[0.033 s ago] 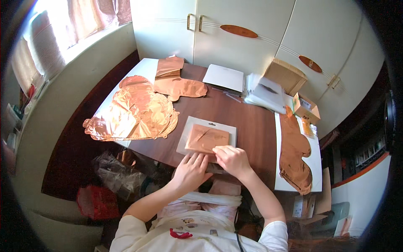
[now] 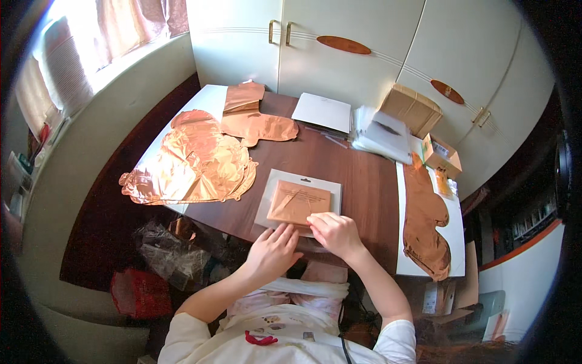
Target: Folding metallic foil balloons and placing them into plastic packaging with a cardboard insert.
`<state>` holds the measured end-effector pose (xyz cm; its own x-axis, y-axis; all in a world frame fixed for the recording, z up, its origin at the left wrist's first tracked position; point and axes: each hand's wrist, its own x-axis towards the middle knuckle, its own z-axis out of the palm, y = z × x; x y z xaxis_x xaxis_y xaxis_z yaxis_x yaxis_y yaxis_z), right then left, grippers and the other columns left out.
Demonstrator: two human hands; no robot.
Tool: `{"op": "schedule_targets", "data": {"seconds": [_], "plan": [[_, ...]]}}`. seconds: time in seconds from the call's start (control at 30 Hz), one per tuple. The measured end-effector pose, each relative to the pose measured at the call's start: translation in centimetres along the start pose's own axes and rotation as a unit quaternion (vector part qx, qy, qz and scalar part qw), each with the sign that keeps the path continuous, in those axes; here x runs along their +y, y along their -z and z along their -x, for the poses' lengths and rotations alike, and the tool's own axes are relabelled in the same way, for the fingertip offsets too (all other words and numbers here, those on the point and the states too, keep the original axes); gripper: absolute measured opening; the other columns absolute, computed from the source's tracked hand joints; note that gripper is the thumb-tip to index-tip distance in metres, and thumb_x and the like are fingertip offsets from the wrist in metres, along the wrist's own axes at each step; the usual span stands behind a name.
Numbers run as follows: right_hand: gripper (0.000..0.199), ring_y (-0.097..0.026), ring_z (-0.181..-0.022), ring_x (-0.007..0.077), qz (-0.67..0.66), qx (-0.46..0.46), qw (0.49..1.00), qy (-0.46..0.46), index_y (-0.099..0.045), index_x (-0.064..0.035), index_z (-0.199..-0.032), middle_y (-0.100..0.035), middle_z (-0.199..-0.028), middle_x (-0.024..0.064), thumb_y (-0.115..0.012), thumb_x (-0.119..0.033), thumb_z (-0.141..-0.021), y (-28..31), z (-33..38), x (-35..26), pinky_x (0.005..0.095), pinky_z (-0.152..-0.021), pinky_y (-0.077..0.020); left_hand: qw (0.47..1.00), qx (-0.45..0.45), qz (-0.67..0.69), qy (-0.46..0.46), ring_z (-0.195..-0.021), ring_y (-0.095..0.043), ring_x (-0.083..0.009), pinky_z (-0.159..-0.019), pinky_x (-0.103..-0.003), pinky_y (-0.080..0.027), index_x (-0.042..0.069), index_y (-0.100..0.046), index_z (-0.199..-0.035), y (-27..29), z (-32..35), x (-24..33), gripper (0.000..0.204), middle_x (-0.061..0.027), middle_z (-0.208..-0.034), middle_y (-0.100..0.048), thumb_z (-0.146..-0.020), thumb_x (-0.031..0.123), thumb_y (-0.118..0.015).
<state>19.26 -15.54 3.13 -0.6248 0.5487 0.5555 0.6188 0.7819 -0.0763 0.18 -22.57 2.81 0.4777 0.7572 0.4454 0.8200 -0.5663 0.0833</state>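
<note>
Dark wood-grain table stands against pale cabinet doors fitted with brass handles and oval copper-coloured plates. At the near edge lies a flat grey-white package sleeve with a hang slot at its top; a folded copper foil piece, creased and matt-shiny, rests on it. The left hand lies flat with fingers spread at the sleeve's near edge, holding nothing. The right hand is curled, fingertips pressing the near right corner of the foil piece. To the left, a large crumpled copper foil shape overhangs the table edge; two smaller flat foil pieces lie behind it. A white card and a stack of clear plastic sleeves sit at the far side, beside a brown cardboard box. A small open carton stands at the right, near a long copper foil shape laid on a white sheet.
</note>
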Motion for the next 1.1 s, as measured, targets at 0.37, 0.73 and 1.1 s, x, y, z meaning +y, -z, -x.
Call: {"op": "schedule_targets", "data": {"seconds": [0.37, 0.73, 1.1], "plan": [[0.014, -0.060, -0.088, 0.0171, -0.001, 0.003, 1.000, -0.013, -0.064, -0.0104, -0.086, -0.061, -0.092, 0.0010, -0.067, -0.016, -0.074, 0.0, 2.3, -0.6, 0.0292, -0.070, -0.0509, 0.993, -0.077, 0.084, -0.023, -0.129, -0.033, -0.0353, -0.105, -0.046, -0.027, 0.004, -0.037, -0.132, -4.0, -4.9, -8.1, 0.062, -0.0199, -0.136, -0.038, -0.087, 0.044, -0.049], [0.020, -0.061, -0.086, 0.0203, -0.113, -0.060, 0.992, -0.015, -0.066, -0.0096, -0.094, -0.065, -0.095, 0.0052, -0.064, -0.013, -0.075, -0.3, 2.4, 2.3, 0.0319, -0.074, -0.0512, 0.988, -0.136, -0.003, -0.071, -0.132, -0.023, -0.0399, -0.108, -0.050, -0.016, 0.004, -0.030, -0.137, -5.4, -5.5, -8.5, 0.089, -0.0215, -0.141, -0.030, -0.078, 0.070, -0.039], [0.026, -0.056, -0.097, 0.0335, 0.069, -0.035, 0.966, -0.247, -0.054, 0.0008, -0.101, -0.055, -0.104, 0.0190, -0.058, -0.014, -0.080, -7.1, -8.1, 20.3, 0.0406, -0.082, -0.0489, 0.990, -0.134, -0.004, -0.036, -0.134, -0.022, -0.0361, -0.109, -0.047, -0.016, 0.004, -0.029, -0.138, -5.1, -5.7, -7.6, 0.087, -0.0200, -0.142, -0.030, -0.082, 0.070, -0.031]]}}
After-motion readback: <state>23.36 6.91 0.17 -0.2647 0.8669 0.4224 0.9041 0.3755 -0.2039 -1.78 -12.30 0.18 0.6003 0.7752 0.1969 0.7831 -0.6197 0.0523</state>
